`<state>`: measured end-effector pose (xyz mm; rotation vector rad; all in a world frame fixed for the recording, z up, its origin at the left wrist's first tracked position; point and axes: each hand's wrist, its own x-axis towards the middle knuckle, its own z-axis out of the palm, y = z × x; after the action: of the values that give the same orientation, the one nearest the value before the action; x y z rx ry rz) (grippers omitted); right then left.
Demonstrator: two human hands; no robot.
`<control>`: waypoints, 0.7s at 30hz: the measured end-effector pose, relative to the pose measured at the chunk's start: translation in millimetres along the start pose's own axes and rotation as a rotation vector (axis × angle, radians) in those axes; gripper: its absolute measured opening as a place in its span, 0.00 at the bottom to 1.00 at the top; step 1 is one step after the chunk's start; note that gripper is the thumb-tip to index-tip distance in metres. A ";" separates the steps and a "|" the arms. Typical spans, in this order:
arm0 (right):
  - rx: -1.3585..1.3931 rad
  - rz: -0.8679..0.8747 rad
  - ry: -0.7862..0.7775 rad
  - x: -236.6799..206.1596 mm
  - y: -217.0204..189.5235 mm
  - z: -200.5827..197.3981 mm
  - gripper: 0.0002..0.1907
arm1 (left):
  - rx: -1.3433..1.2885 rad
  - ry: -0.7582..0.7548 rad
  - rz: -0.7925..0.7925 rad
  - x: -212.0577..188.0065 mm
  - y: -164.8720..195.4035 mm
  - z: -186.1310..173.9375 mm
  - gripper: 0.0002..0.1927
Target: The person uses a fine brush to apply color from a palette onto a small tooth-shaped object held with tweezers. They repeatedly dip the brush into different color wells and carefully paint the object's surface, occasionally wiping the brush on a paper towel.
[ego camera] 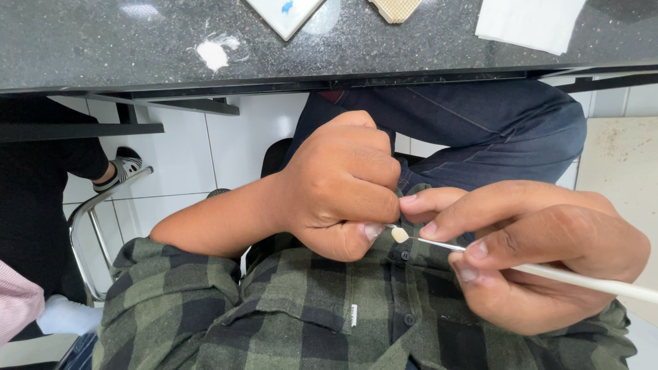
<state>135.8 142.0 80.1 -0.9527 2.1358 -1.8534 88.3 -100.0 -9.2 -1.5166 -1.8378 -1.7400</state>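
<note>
Hands meet close to your chest, over the green and black plaid shirt point(322, 308), well below the edge of the dark speckled stone table point(103, 41). Your left hand point(336, 188) is curled into a tight fist, its fingers point(367, 199) clamped together on something hidden inside, from which a thin metal pin pokes out towards the right. Your right hand point(541, 257) pinches a slim white-handled tool point(589, 279) between thumb and forefinger, and the small cream tooth-shaped piece point(399, 235) sits at the tool's fine tip, just beside your left thumbnail.

That piece looks barely supported. A small slip of either hand could knock it off, and it would drop into your lap or onto the white tiled floor point(178, 157), where it would be hard to find. Squeezing harder with the left fist could also shift the pin away from the tip.
</note>
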 end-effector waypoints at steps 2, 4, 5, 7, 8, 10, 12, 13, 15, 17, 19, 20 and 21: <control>-0.024 -0.015 0.015 0.9 0.6 1.2 0.13 | 0.005 -0.009 0.000 -0.2 0.2 -0.7 0.07; -0.004 0.002 0.001 1.5 0.3 0.3 0.12 | 0.004 -0.013 0.001 -0.2 0.4 -0.9 0.07; 0.006 0.010 -0.007 1.5 0.4 0.1 0.12 | 0.001 -0.013 0.001 0.0 0.4 -0.7 0.07; 0.017 0.001 0.014 1.1 1.3 1.0 0.11 | 0.000 -0.014 0.000 0.1 0.5 -0.7 0.07; 0.022 -0.004 0.024 0.8 1.6 1.4 0.11 | 0.002 -0.015 0.000 0.1 0.6 -0.8 0.07; -0.007 -0.006 0.023 0.0 1.8 1.3 0.11 | 0.005 -0.014 -0.002 0.4 0.5 -0.5 0.07; -0.008 -0.007 0.021 -0.7 1.8 0.7 0.10 | 0.006 -0.009 -0.004 0.4 0.7 0.1 0.07; 0.006 -0.009 0.017 -0.7 2.1 0.1 0.10 | 0.004 -0.012 -0.001 0.5 0.3 0.1 0.07; 0.016 -0.009 0.017 -1.2 2.4 0.2 0.10 | 0.000 -0.016 0.003 0.5 0.0 0.1 0.07; 0.008 -0.008 0.028 -1.8 2.5 1.3 0.11 | 0.000 -0.021 0.000 0.3 0.3 0.0 0.07; -0.029 0.014 0.044 -2.4 1.6 2.1 0.10 | 0.002 -0.027 0.000 0.4 0.0 -0.7 0.07; -0.046 0.026 0.051 -2.6 1.0 2.4 0.10 | 0.003 -0.029 -0.002 0.2 0.4 -0.9 0.07; -0.027 0.020 0.042 -2.4 1.0 2.1 0.10 | 0.004 -0.032 -0.004 0.2 0.6 -1.0 0.07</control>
<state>138.4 141.6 78.1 -0.9022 2.1918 -1.8561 88.2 -100.8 -8.4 -1.5493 -1.8595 -1.7226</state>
